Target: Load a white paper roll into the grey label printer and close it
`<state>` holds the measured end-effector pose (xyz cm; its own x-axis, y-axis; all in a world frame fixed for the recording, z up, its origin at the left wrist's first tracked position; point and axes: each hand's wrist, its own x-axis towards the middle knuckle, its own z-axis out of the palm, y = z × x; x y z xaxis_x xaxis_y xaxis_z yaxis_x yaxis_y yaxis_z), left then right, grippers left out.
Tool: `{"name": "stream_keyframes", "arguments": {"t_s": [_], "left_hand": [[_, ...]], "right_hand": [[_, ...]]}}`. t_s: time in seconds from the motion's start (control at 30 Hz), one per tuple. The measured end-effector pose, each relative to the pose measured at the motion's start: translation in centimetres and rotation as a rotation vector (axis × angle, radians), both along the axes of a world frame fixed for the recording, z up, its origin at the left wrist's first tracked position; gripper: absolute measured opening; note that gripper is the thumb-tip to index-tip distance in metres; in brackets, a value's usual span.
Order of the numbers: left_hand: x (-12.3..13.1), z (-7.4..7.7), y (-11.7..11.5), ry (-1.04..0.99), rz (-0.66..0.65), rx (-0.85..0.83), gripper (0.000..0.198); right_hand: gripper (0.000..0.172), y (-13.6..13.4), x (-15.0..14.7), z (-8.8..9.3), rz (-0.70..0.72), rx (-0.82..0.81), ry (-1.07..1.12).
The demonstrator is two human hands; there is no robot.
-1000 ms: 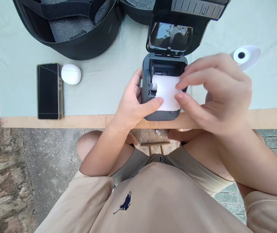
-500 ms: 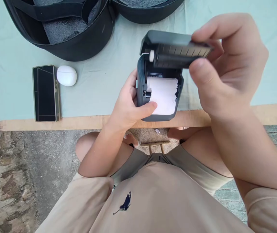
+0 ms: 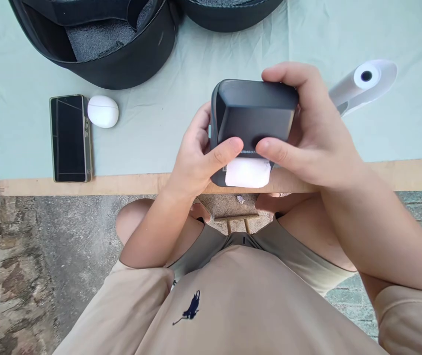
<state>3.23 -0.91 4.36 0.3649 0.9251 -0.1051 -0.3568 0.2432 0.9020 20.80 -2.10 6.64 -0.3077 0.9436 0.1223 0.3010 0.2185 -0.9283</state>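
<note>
A dark label printer is held between both hands above the table's front edge, its lid lowered over the body. White paper sticks out below the lid at the near end. My left hand wraps the printer's left side, thumb on the lid. From the right, my right hand grips it, fingers over the far edge and thumb near the lettering on the lid. The printer's underside is hidden.
On the cloth-covered table lie a phone and a white rounded case at left. An open black case stands behind, another black case part beside it. A white paper roll lies at right.
My right hand has swung the printer's lid down over the paper compartment and moved nearer and left. The white roll at the right, earlier hidden behind that hand, now shows.
</note>
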Motion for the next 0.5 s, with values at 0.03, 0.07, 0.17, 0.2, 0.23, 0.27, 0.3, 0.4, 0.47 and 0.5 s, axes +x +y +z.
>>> {"name": "stream_keyframes", "arguments": {"t_s": [0.03, 0.07, 0.17, 0.2, 0.23, 0.27, 0.3, 0.4, 0.47, 0.5], "left_hand": [[0.09, 0.07, -0.04, 0.005, 0.0, 0.004, 0.046], [0.14, 0.12, -0.05, 0.007, -0.002, 0.01, 0.043], [0.05, 0.12, 0.03, 0.005, -0.017, 0.028, 0.04], [-0.03, 0.09, 0.06, 0.011, -0.026, 0.03, 0.04], [-0.11, 0.07, 0.08, 0.019, -0.039, 0.033, 0.039], [-0.17, 0.05, 0.08, 0.027, -0.053, 0.035, 0.039], [-0.21, 0.05, 0.06, 0.033, -0.063, 0.033, 0.038], [-0.17, 0.03, 0.03, -0.024, -0.062, 0.023, 0.033], [-0.08, -0.1, 0.14, -0.102, -0.05, 0.007, 0.03], [-0.05, -0.23, 0.23, -0.13, -0.044, 0.0, 0.031]], "right_hand": [[0.056, 0.0, -0.02, -0.01, 0.017, -0.014, -0.004], [0.058, 0.01, -0.01, -0.06, 0.027, -0.025, -0.001], [0.06, 0.09, 0.1, -0.23, 0.033, -0.009, 0.002], [0.06, 0.12, 0.14, -0.28, 0.032, 0.01, -0.007], [0.06, 0.14, 0.16, -0.3, 0.032, 0.032, -0.021], [0.06, 0.17, 0.18, -0.32, 0.031, 0.053, -0.036], [0.06, 0.18, 0.17, -0.33, 0.029, 0.067, -0.049], [0.06, 0.19, 0.13, -0.44, 0.027, 0.059, -0.048], [0.061, 0.15, 0.12, -0.61, 0.011, 0.039, -0.037], [0.06, 0.12, 0.13, -0.68, -0.014, 0.054, -0.047]]}}
